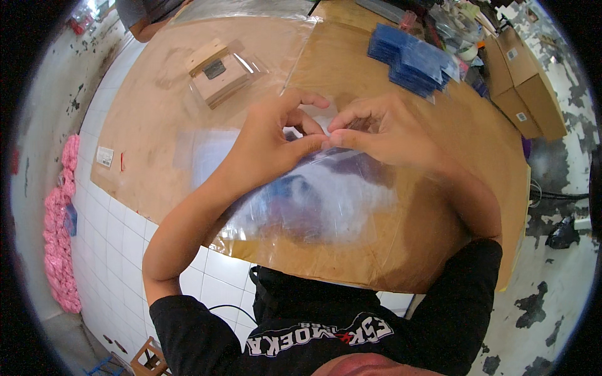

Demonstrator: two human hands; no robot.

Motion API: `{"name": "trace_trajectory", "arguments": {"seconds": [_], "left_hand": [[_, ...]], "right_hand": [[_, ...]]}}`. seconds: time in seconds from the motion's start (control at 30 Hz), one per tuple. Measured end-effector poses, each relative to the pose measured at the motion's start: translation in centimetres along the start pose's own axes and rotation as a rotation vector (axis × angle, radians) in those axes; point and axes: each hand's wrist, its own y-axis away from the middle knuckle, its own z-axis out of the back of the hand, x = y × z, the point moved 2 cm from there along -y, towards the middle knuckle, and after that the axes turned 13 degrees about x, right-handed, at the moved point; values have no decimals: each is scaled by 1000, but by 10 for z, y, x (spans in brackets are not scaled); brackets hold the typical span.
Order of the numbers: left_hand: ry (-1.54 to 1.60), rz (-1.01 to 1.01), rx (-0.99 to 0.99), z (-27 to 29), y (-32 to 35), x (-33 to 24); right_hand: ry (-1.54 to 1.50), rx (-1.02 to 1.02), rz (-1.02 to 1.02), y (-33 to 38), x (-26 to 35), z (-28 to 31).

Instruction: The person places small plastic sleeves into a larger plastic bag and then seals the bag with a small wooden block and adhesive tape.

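The person sat close against a wide table covered in brown cardboard sheeting (pixel 439 207), both bare forearms stretched out over it. The left hand (pixel 269 141) and the right hand (pixel 382 131) had met over the middle of the tabletop, thumbs and forefingers pinched shut on the upper edge of a clear, crinkled plastic bag (pixel 326 200). The fingertips of the two hands touched or very nearly touched at that edge. The bag lay flat on the cardboard between the hands and the person's chest, and something dark blue showed through its film, though I could not tell exactly what it was. Farther off on the left part of the table lay a small stack of pale wooden blocks wrapped in clear plastic (pixel 219 72), well apart from the hands. On the far right side sat a heap of flat blue square packets (pixel 411 59), and beyond them, at the table's edge, a couple of brown cardboard boxes (pixel 527 81). A pile of pink fluffy material (pixel 59 238) lay on the white tiled floor (pixel 119 232) to the left.
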Motion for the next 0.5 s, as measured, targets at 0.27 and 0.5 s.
{"name": "trace_trajectory", "arguments": {"seconds": [0.27,0.5], "left_hand": [[-69,-39,-32,5,1,-4],[-55,-17,56,5,-1,-4]], "right_hand": [[-10,-342,179,1,0,34],[99,-239,158,4,13,42]]}}
